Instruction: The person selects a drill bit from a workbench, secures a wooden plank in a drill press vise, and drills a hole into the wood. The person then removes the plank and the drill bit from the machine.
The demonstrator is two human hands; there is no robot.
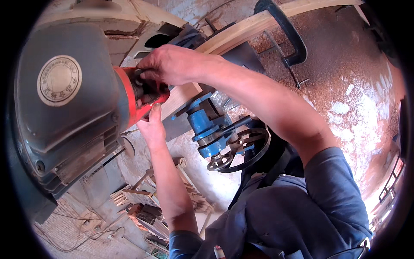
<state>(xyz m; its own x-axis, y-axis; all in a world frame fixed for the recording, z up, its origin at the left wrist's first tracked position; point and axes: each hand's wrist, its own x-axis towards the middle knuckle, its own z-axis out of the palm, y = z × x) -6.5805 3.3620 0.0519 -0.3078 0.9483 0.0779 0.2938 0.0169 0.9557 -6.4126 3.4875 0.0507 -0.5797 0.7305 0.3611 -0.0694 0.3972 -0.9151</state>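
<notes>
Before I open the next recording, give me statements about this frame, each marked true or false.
1. The left hand and right hand are at the red ring-shaped collar on the bulky grey motor. True.
2. The left hand grips the large dark spoked handwheel. False: it is at the collar.
3. A black C-shaped clamp sits on the long pale wooden beam. True.
4. The round pale label is on the beam. False: that label is on the motor.
</notes>
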